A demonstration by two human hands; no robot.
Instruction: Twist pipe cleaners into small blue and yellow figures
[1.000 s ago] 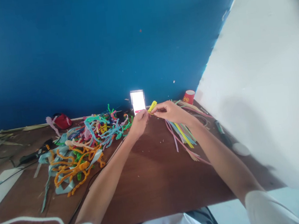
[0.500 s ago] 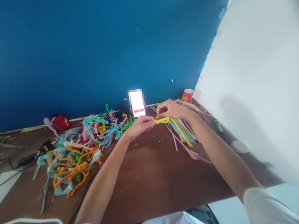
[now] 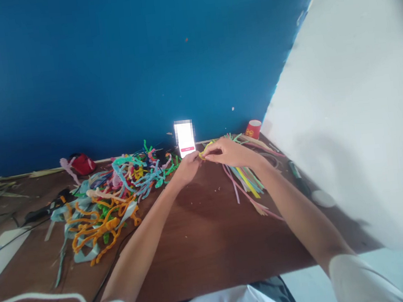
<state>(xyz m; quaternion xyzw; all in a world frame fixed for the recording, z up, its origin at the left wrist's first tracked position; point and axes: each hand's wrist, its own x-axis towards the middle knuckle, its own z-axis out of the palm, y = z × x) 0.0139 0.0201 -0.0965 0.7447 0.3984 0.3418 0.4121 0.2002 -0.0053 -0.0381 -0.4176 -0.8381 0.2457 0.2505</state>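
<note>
Between my two hands is a yellow pipe cleaner (image 3: 202, 155), bent into a loop and mostly covered by the fingers. My left hand (image 3: 188, 166) is closed on one end of it. The thumb and fingers of my right hand (image 3: 225, 152) pinch it from the other side, fingertips close to the left hand's. Beneath my right hand and wrist lies a bundle of straight pipe cleaners (image 3: 245, 181) in yellow, pink, green and white. A lit phone (image 3: 186, 140) stands upright just behind my left hand.
Left of my arms lie a tangled heap of coloured pipe cleaners (image 3: 128, 175), twisted orange ones (image 3: 110, 224) and a black glue gun (image 3: 37, 215). A red paper cup (image 3: 253, 129) stands at the back right. A white round lid (image 3: 323, 198) sits by the white wall (image 3: 355, 106).
My right hand has moved left and closer to my left hand. The yellow loop, plainly visible before, is now mostly hidden by the fingers.
</note>
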